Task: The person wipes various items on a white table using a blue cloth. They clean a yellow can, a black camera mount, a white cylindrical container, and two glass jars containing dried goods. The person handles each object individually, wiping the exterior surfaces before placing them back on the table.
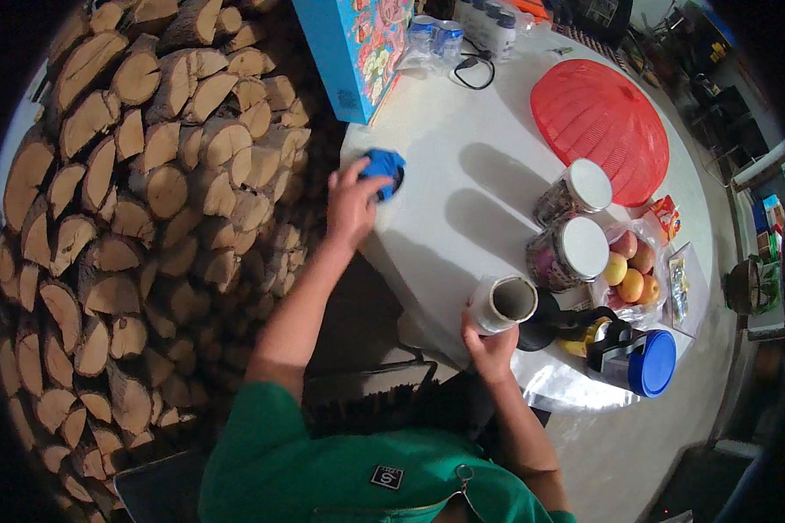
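Observation:
My left hand point(352, 208) grips a bunched blue cloth point(384, 171) at the left edge of the round table point(425, 163), which has a pale cover. Close to the table's front edge, my right hand point(492, 353) is wrapped around a pale cylinder point(487, 312) with a round opening at its top; whether it is a tube or a container, I cannot tell. Just right of that cylinder are two jars with white lids, the nearer jar point(566, 253) and the farther jar point(572, 193). A black object point(540, 320) lies beside my right hand, partly hidden.
Stacked firewood point(163, 189) rises along the left. A blue patterned box point(360, 59), drink cans point(435, 36) and a black cable point(476, 68) occupy the far side. Rightward are a red mesh food cover point(602, 127), bagged fruit point(631, 271) and a blue-lidded container point(652, 363).

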`<control>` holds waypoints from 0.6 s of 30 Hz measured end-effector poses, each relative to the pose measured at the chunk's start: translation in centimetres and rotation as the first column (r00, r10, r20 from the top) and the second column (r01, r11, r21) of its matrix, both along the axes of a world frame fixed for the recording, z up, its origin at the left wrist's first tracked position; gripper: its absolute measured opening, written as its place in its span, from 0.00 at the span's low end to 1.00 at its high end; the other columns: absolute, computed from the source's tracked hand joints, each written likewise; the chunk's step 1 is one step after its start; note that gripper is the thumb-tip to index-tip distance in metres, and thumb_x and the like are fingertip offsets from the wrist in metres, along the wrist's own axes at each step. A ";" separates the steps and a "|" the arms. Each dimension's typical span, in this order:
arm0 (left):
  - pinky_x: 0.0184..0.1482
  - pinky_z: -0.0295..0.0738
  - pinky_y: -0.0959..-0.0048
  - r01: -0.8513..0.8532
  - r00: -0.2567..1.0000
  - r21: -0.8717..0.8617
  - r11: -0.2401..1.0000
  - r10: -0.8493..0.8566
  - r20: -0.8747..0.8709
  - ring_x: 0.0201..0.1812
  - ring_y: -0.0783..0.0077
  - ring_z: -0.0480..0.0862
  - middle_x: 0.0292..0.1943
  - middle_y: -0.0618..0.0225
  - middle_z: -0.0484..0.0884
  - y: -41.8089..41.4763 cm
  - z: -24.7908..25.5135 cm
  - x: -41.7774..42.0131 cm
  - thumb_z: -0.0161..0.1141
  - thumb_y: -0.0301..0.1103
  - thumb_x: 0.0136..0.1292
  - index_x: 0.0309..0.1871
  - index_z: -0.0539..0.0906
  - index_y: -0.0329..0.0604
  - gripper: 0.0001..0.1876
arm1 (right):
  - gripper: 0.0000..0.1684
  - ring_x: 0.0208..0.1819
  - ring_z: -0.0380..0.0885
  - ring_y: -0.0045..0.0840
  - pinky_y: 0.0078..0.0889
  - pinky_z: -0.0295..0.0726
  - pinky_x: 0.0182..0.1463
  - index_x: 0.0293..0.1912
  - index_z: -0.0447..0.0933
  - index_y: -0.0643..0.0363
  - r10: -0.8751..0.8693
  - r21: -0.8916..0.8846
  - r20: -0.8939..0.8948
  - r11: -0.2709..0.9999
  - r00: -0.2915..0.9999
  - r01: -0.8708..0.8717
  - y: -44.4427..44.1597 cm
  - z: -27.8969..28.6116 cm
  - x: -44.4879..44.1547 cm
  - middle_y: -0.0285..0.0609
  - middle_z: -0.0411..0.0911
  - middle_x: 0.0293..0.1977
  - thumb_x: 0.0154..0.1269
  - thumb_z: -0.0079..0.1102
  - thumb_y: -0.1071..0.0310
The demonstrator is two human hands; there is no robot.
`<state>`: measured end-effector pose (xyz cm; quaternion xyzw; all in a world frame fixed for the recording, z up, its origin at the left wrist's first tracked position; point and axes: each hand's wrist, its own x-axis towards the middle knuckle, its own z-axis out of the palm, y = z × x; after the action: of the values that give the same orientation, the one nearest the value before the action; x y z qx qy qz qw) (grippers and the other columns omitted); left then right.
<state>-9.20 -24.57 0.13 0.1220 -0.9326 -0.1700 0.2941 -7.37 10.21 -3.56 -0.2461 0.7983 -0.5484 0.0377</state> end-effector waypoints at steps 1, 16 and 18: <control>0.67 0.71 0.55 0.061 0.998 -0.045 0.997 -0.060 0.005 0.62 0.45 0.75 0.69 0.60 0.76 1.4 0.0 1.2 0.64 0.19 0.57 0.51 0.91 0.59 0.22 | 0.32 0.57 0.79 0.48 0.43 0.76 0.65 0.58 0.78 0.62 -0.001 0.004 -0.007 1.000 1.000 0.001 0.0 -0.2 0.0 0.52 0.78 0.56 0.52 0.74 0.67; 0.61 0.77 0.57 0.106 0.994 -0.160 0.981 -0.101 0.041 0.58 0.47 0.75 0.64 0.61 0.76 -0.2 -0.9 -19.4 0.62 0.24 0.61 0.55 0.90 0.66 0.23 | 0.36 0.57 0.80 0.36 0.40 0.77 0.63 0.63 0.71 0.60 0.157 -0.016 -0.171 0.987 0.973 -0.162 0.1 3.0 0.3 0.46 0.79 0.54 0.55 0.75 0.75; 0.59 0.78 0.56 0.011 0.997 -0.130 0.991 0.000 0.081 0.57 0.48 0.75 0.59 0.63 0.77 -1.8 -1.2 -25.0 0.66 0.27 0.61 0.55 0.90 0.66 0.21 | 0.32 0.56 0.80 0.40 0.44 0.76 0.64 0.56 0.74 0.58 0.193 0.140 -0.131 0.975 0.972 -0.175 0.3 1.4 0.3 0.46 0.80 0.51 0.52 0.78 0.72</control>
<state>-34.23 -26.34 -1.05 0.1068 -0.9532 -0.1043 0.2631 -7.03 10.55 -2.13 -0.3552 0.8059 -0.4713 0.0464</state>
